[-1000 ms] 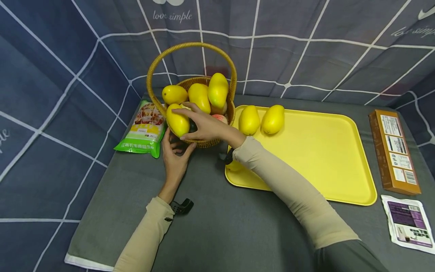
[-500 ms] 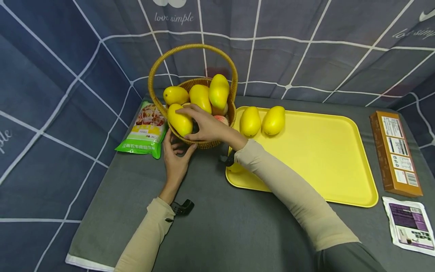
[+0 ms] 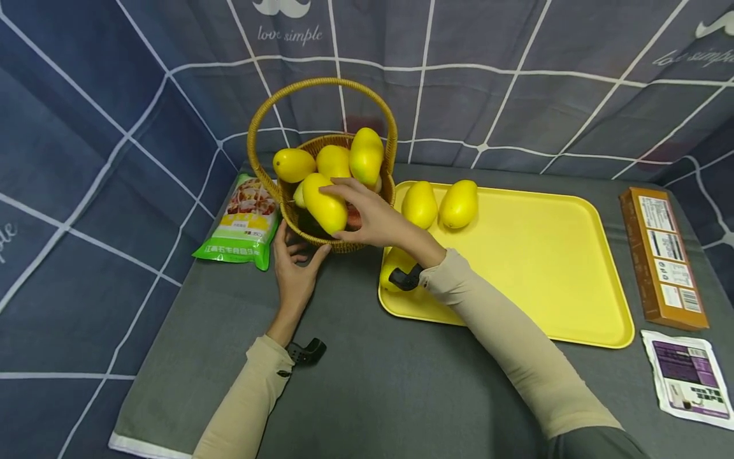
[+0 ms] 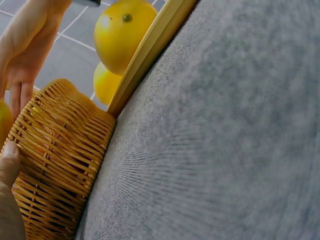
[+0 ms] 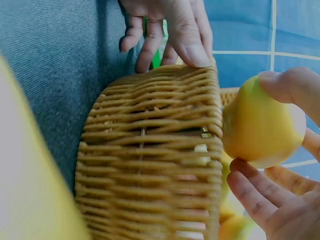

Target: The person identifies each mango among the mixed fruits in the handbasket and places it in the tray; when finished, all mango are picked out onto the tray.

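Note:
My right hand [image 3: 373,213] holds a yellow mango [image 3: 324,204] at the front of the wicker basket [image 5: 150,150], thumb on one side and fingertips on the other. In the right wrist view, the mango is just beyond the basket's rim. Several more mangoes [image 3: 294,166] lie in the basket, with a reddish fruit [image 3: 353,218] partly hidden behind my right hand. My left hand [image 3: 295,274] holds the basket's front left side, its thumb [image 4: 10,160] at the rim and the other fingers spread along the outside.
Right of the basket lies a yellow tray [image 3: 516,268] with mangoes [image 3: 459,204] near its left end, one partly behind my right wrist. A green-edged food bag [image 3: 243,220] lies left of the basket. An orange-brown box [image 3: 668,255] and a white-purple packet [image 3: 688,376] are at far right.
My right hand has shifted right with the mango, from the basket's left rim toward its middle. The left hand stays at the basket's front left.

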A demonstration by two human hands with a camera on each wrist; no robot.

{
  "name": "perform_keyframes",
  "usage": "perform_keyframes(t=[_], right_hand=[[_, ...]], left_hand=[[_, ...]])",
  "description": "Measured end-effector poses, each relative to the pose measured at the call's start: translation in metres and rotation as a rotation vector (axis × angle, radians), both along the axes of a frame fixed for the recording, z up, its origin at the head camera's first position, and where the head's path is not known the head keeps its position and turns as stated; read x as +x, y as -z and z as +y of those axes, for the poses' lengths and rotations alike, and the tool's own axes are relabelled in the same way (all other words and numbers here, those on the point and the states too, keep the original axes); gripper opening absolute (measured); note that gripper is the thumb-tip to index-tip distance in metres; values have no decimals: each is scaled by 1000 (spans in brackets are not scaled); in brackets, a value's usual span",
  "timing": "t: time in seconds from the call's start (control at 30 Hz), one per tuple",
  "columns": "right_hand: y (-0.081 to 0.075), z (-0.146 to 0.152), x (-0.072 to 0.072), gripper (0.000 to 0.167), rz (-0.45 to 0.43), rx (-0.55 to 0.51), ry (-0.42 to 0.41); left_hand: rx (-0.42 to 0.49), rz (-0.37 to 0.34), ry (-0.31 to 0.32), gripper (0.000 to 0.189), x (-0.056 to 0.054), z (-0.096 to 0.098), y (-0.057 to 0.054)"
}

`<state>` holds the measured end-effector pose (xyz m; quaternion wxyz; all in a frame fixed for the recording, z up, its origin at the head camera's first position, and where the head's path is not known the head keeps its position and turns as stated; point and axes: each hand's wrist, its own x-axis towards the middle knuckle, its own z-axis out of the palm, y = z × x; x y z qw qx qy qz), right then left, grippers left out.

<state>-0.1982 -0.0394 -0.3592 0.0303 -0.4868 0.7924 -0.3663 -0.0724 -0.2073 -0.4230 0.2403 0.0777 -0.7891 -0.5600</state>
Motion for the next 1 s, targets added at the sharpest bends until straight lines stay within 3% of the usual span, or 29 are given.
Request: perform_keyframes(t=[0.3,0.57,1.0], right_hand=[[5,22,4,75,-28,-65,35],[0,45,14,75,-37,-126,77],[17,89,29,77,-50,-135,149]], left_hand=[[-5,5,1,88,0,-1,3],[2,11,1,88,0,2,4],[21,26,-4,87,-1,1,3]])
